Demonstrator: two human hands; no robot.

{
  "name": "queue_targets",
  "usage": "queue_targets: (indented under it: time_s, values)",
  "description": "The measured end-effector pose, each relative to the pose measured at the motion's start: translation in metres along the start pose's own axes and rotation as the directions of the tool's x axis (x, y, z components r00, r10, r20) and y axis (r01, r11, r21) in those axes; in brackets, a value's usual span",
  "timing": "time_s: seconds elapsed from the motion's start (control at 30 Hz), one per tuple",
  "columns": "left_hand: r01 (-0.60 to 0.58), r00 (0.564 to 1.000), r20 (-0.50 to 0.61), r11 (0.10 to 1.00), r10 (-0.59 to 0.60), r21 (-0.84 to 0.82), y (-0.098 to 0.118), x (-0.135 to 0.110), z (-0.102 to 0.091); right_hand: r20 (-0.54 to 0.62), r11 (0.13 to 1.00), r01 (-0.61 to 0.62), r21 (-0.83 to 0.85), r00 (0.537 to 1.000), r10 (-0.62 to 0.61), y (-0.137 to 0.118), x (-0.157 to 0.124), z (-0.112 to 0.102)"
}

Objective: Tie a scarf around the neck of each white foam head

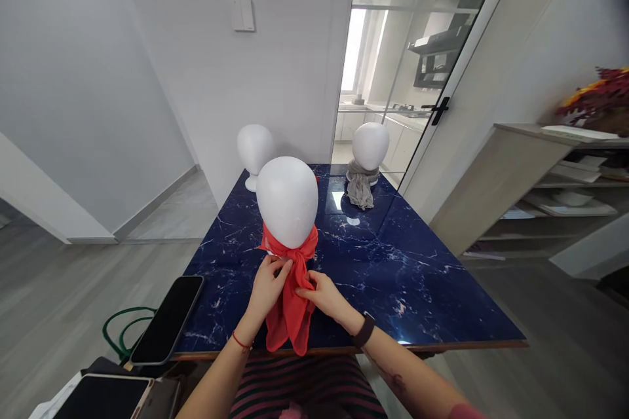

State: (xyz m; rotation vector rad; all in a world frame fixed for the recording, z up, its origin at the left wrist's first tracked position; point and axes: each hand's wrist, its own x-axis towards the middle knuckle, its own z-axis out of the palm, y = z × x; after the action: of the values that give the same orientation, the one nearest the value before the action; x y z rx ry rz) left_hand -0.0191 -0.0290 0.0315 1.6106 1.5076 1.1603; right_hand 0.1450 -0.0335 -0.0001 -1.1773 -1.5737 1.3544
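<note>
A red scarf (295, 317) is wrapped around the neck of a white mannequin head (287, 200) standing near the table's front. It is knotted at the front, with its ends hanging down toward the table edge. My left hand (269, 283) pinches the scarf just below the knot on the left side. On the right, my right hand (322, 294) has its thumb and fingers closed on the hanging part of the same scarf. Fingertips of both hands are partly hidden by the cloth.
The dark blue marbled table (393, 275) also bears a bare white head (255, 149) at back left and another head (371, 146) wearing a grey scarf (361, 186). A phone (168, 321) lies at the left edge. A shelf unit (521, 190) stands at right.
</note>
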Motion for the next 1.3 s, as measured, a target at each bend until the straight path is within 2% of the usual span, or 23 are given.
queue_targets:
  time_s: [0.1, 0.2, 0.27, 0.37, 0.47, 0.53, 0.7, 0.8, 0.87, 1.0, 1.07, 1.17, 1.23, 1.3]
  values:
    - [0.057, 0.996, 0.074, 0.998, -0.055, -0.026, 0.005, -0.001, 0.002, 0.047, 1.0, -0.017, -0.019, 0.999, 0.018, -0.012, -0.001, -0.007]
    - [0.049, 0.992, 0.124, 0.993, -0.035, -0.105, 0.004, 0.001, 0.008, -0.073, 1.0, -0.017, -0.003, 0.997, 0.017, -0.018, 0.003, -0.007]
    - [-0.006, 0.998, 0.058, 0.992, 0.013, -0.124, 0.004, 0.002, 0.01, -0.148, 1.0, 0.017, -0.008, 0.989, -0.018, -0.017, 0.01, -0.007]
    - [-0.055, 0.994, -0.097, 0.987, 0.041, -0.15, 0.005, 0.003, 0.007, -0.247, 0.996, 0.085, -0.012, 0.965, -0.085, -0.01, 0.026, -0.012]
    - [-0.056, 0.968, -0.252, 0.976, 0.001, -0.211, -0.003, 0.006, 0.005, -0.368, 0.992, 0.123, -0.019, 0.922, -0.121, -0.003, 0.04, -0.018]
    - [-0.035, 0.952, -0.301, 0.964, -0.048, -0.264, -0.012, 0.008, 0.005, -0.4, 0.991, 0.133, -0.019, 0.907, -0.129, 0.0, 0.045, -0.021]
    - [0.027, 0.968, -0.232, 0.96, -0.095, -0.279, -0.031, 0.013, 0.005, -0.36, 0.988, 0.146, 0.05, 0.925, -0.118, 0.001, 0.038, -0.019]
    - [0.035, 0.982, -0.172, 0.965, -0.082, -0.26, -0.028, 0.01, 0.005, -0.351, 0.976, 0.153, 0.155, 0.932, -0.091, -0.002, 0.025, -0.009]
    - [0.063, 0.992, -0.087, 0.952, -0.093, -0.299, -0.023, 0.007, 0.007, -0.316, 0.953, 0.141, 0.267, 0.947, -0.052, -0.005, 0.016, 0.002]
    - [0.127, 0.992, 0.058, 0.885, -0.113, -0.447, -0.017, 0.0, 0.017, -0.122, 0.798, -0.037, 0.601, 0.983, 0.138, -0.015, -0.001, 0.02]
    - [0.145, 0.989, 0.072, 0.867, -0.126, -0.477, -0.018, -0.003, 0.019, -0.054, 0.782, -0.098, 0.615, 0.985, 0.166, -0.017, -0.008, 0.019]
    - [0.151, 0.987, 0.011, 0.882, -0.163, -0.446, -0.024, -0.007, 0.013, -0.025, 0.889, -0.084, 0.449, 0.994, 0.106, -0.015, -0.014, 0.0]
    - [0.115, 0.976, -0.129, 0.917, -0.176, -0.382, -0.03, -0.006, 0.003, -0.052, 0.94, -0.085, 0.33, 0.993, 0.108, -0.011, -0.014, -0.021]
    - [0.051, 0.944, -0.297, 0.951, -0.146, -0.304, -0.034, -0.001, -0.009, -0.141, 0.97, -0.065, 0.234, 0.985, 0.1, -0.007, -0.007, -0.044]
